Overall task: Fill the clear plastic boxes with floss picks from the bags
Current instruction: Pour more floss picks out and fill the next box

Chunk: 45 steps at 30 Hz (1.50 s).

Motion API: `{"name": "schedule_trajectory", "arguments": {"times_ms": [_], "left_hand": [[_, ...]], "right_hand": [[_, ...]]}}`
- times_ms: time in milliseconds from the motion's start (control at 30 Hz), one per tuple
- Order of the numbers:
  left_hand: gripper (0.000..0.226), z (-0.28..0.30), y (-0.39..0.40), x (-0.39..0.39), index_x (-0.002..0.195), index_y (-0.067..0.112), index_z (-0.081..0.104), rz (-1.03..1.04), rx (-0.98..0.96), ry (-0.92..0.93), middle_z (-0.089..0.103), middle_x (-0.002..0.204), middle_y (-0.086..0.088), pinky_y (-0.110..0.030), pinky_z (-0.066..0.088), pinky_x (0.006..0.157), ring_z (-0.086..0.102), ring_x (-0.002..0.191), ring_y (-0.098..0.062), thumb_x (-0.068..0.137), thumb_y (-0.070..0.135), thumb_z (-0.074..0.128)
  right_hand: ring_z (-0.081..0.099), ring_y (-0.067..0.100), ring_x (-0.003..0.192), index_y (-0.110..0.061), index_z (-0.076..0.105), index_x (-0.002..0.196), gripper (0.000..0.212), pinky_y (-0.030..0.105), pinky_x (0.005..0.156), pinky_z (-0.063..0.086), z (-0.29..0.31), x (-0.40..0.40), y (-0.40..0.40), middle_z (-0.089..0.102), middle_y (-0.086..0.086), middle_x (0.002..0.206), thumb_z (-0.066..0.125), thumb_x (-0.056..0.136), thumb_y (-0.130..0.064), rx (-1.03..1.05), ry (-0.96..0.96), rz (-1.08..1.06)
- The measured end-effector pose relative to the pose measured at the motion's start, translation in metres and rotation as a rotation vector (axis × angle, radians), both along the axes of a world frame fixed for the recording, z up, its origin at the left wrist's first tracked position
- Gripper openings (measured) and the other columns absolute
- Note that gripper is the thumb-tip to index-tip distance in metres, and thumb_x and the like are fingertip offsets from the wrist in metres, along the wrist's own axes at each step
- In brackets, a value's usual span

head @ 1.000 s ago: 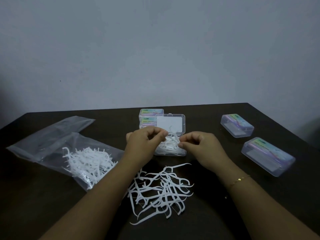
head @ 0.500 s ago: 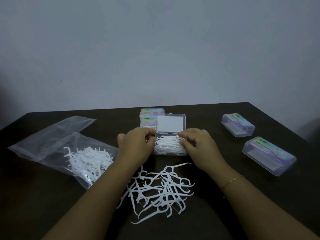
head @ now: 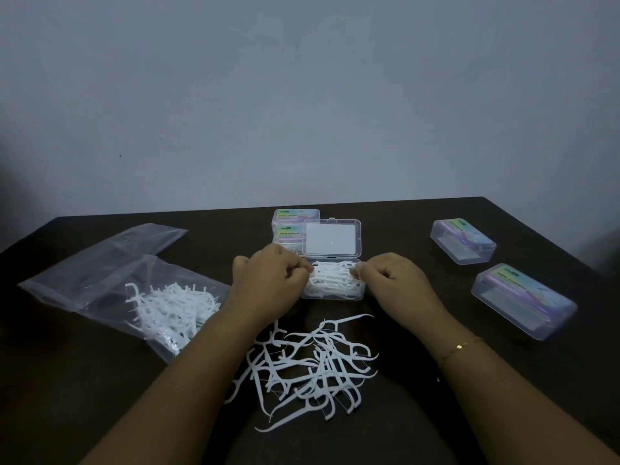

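An open clear box (head: 360, 294) sits at the table's middle, lid (head: 332, 241) tipped back, with white floss picks (head: 332, 280) heaped inside. My left hand (head: 271, 283) is at the box's left end and my right hand (head: 392, 280) at its right end. Both have curled fingers, and their tips pinch the picks in the box. A loose pile of floss picks (head: 308, 364) lies in front of the box, between my forearms. At left, a clear bag (head: 110, 290) holds more picks (head: 171, 307).
A second, flat plastic bag (head: 134, 243) lies behind the first. Two closed boxes (head: 292, 223) are stacked behind the open one. Two more closed boxes (head: 463, 241) (head: 523, 300) stand at the right. The dark table (head: 67, 380) ends at a grey wall.
Both hands came down from just above the box, carrying picks into it. Their fingertips now rest on the picks at the box's two ends.
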<state>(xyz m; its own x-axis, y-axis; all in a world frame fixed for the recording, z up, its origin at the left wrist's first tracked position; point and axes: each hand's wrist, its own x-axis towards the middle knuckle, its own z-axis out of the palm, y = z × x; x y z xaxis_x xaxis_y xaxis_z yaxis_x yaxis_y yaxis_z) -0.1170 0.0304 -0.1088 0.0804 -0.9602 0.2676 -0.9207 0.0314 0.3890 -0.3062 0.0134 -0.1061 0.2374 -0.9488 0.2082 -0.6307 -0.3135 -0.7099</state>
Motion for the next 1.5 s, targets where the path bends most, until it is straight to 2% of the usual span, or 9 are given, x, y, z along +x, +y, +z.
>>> {"name": "schedule_trajectory", "arguments": {"times_ms": [100, 233, 400, 533, 733, 1033, 1233, 1367, 1500], "left_hand": [[0.029, 0.005, -0.001, 0.006, 0.106, 0.040, 0.067, 0.031, 0.008, -0.012, 0.050, 0.108, 0.016, -0.032, 0.020, 0.085, 0.046, 0.109, -0.006, 0.094, 0.028, 0.043], [0.029, 0.013, 0.000, 0.024, 0.103, 0.040, 0.067, 0.157, 0.017, -0.059, 0.059, 0.107, 0.013, -0.035, 0.022, 0.085, 0.053, 0.101, -0.009, 0.092, 0.029, 0.043], [0.033, 0.022, 0.009, 0.031, 0.116, 0.042, 0.062, 0.139, 0.212, -0.301, 0.053, 0.130, 0.009, -0.040, 0.022, 0.097, 0.047, 0.119, -0.014, 0.086, 0.050, 0.049], [0.060, 0.029, 0.017, 0.026, 0.123, 0.040, 0.059, 0.080, 0.356, -0.353, 0.051, 0.135, 0.009, -0.042, 0.021, 0.098, 0.039, 0.128, -0.016, 0.076, 0.076, 0.049], [0.115, 0.030, 0.019, 0.027, 0.147, 0.033, 0.029, 0.064, 0.560, -0.436, 0.029, 0.154, 0.003, -0.048, 0.013, 0.108, 0.018, 0.142, -0.022, 0.050, 0.089, 0.053], [0.055, 0.022, 0.013, 0.029, 0.132, 0.037, 0.051, 0.025, 0.506, -0.336, 0.058, 0.126, 0.013, -0.040, 0.019, 0.098, 0.042, 0.126, -0.014, 0.081, 0.058, 0.062], [0.036, 0.018, 0.009, 0.029, 0.122, 0.039, 0.059, 0.011, 0.425, -0.226, 0.053, 0.081, 0.022, -0.036, 0.020, 0.093, 0.046, 0.104, -0.005, 0.087, 0.044, 0.063], [0.044, 0.018, 0.010, 0.027, 0.125, 0.038, 0.057, 0.040, 0.411, -0.265, 0.061, 0.109, 0.017, -0.039, 0.020, 0.097, 0.047, 0.119, -0.010, 0.086, 0.060, 0.054], [0.061, 0.018, 0.012, 0.027, 0.128, 0.038, 0.054, 0.022, 0.502, -0.257, 0.057, 0.129, 0.012, -0.043, 0.018, 0.101, 0.043, 0.126, -0.013, 0.080, 0.075, 0.046]], "right_hand": [[0.055, 0.018, 0.066, -0.003, 0.067, 0.069, 0.040, 0.039, 0.063, 0.048, 0.001, -0.003, -0.001, 0.061, 0.005, 0.069, 0.050, 0.095, -0.029, 0.023, -0.031, -0.009], [0.057, 0.010, 0.078, -0.019, 0.067, 0.076, 0.021, 0.020, 0.064, 0.046, 0.003, -0.011, -0.003, 0.060, -0.013, 0.081, 0.056, 0.092, -0.026, 0.086, -0.075, -0.037], [0.062, 0.000, 0.072, -0.025, 0.073, 0.083, 0.011, 0.018, 0.065, 0.049, 0.011, -0.016, 0.008, 0.068, -0.013, 0.073, 0.070, 0.081, -0.035, 0.238, 0.096, 0.200], [0.050, -0.007, 0.048, -0.029, 0.065, 0.111, 0.041, 0.013, 0.053, 0.037, 0.014, -0.014, 0.013, 0.057, -0.009, 0.061, 0.077, 0.073, -0.040, 0.366, 0.260, 0.308], [0.052, 0.001, 0.064, -0.029, 0.053, 0.130, 0.068, 0.011, 0.055, 0.033, 0.013, -0.013, 0.016, 0.053, -0.010, 0.072, 0.080, 0.068, -0.041, 0.362, 0.371, 0.324], [0.049, -0.006, 0.049, -0.025, 0.071, 0.099, 0.015, 0.010, 0.050, 0.033, 0.007, -0.010, 0.016, 0.049, -0.012, 0.056, 0.068, 0.085, -0.029, 0.202, 0.363, 0.272], [0.046, -0.002, 0.060, -0.028, 0.069, 0.106, 0.021, 0.013, 0.056, 0.033, 0.004, -0.007, 0.016, 0.047, -0.015, 0.064, 0.062, 0.087, -0.032, 0.107, 0.397, 0.278], [0.045, -0.003, 0.070, -0.033, 0.062, 0.119, 0.048, 0.014, 0.060, 0.032, 0.002, -0.004, 0.018, 0.044, -0.021, 0.074, 0.070, 0.076, -0.052, 0.174, 0.392, 0.312], [0.048, 0.000, 0.072, -0.033, 0.069, 0.106, 0.028, 0.016, 0.060, 0.034, 0.003, -0.005, 0.015, 0.049, -0.018, 0.079, 0.068, 0.081, -0.045, 0.131, 0.413, 0.316]]}}
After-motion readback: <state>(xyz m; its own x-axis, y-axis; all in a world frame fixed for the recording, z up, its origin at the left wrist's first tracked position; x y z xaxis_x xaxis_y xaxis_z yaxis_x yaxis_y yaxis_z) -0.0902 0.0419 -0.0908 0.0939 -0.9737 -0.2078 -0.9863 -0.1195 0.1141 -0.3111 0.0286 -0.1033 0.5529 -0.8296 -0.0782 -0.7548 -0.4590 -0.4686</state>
